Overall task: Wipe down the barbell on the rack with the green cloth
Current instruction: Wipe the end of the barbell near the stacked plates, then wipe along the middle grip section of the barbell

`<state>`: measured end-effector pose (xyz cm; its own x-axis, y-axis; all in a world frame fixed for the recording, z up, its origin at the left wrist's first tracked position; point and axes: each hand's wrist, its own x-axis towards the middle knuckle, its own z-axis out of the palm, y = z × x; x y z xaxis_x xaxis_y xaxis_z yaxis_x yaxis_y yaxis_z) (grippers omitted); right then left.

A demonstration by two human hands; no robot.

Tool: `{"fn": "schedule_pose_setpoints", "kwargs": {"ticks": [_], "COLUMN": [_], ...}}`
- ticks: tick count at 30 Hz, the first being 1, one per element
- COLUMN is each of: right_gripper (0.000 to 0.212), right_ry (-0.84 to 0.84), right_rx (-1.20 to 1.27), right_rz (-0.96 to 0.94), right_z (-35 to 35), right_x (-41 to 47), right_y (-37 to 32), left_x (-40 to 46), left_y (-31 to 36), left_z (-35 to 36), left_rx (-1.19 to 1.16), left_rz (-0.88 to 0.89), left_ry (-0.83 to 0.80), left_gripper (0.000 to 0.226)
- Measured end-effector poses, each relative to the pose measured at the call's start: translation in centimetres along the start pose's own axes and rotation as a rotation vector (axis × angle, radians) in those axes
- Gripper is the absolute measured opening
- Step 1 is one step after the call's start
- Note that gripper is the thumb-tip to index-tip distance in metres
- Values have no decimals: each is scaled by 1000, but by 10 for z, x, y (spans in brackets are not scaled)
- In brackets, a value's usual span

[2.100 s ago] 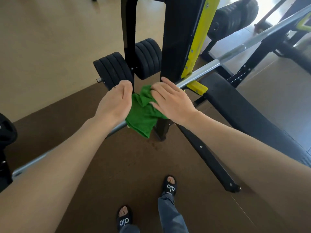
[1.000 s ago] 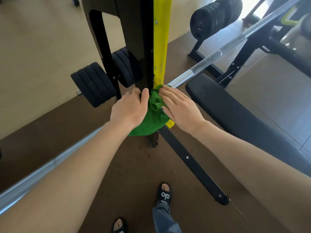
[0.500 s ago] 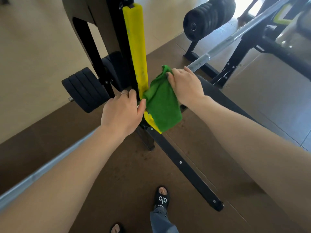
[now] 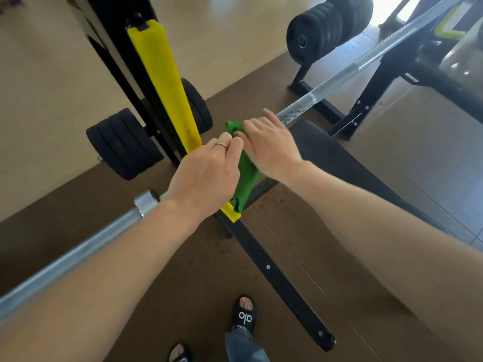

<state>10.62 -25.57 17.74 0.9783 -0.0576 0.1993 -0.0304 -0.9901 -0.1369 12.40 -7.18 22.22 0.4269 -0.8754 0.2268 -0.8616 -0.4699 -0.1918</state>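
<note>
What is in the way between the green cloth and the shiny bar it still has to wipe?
Nothing visible blocks it. The green cloth hangs between both hands, the right hand pinching its top right beside the knurled barbell. The yellow upright guard stands to the left, behind the left hand, not across that stretch.
</note>
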Motion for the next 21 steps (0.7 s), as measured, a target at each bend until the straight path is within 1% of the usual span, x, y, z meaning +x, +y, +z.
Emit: {"fn": "schedule_pose_setpoints", "kwargs": {"ticks": [1,2,4,5,10,12,14,15,16,18,19,21], "right_gripper": [46,44,46,47,45,42,38,37,37,38,38,35], "right_ry": [6,10,10,10,60,59,69,76,83,87,89,124], "right_rx": [-26,-53,-79,-76,-63,-44,-43,-48,-52,-45,-25,9], "right_rz": [16,20,22,26,155,257,336,334,294,150,95,55], "right_z": [0,-2,-2,0,0,-5,-9,-7,-3,7,10,11], "right_x": [3,4,7,7,12,15,18,19,17,10,8,7], "right_y": [17,31,55,62,81,90,79,66,51,23,16,18], "left_x": [7,12,25,31,50,51,52,53,55,54,52,49], "left_y": [5,9,14,16,16,16,15,14,13,12,13,15], "left_z": [8,12,15,17,27,28,29,29,29,28,27,26], "left_rx": [17,10,4,2,-53,-65,-58,-56,-48,-29,-23,-15], "left_rz": [-5,-53,-202,-251,-303,-298,-289,-278,-256,-217,-207,-195], "left_ry": [-92,-165,-231,-250,-405,-413,-402,-403,-402,-406,-413,-403], "left_gripper": [25,33,48,50,38,37,35,33,31,30,31,35]}}
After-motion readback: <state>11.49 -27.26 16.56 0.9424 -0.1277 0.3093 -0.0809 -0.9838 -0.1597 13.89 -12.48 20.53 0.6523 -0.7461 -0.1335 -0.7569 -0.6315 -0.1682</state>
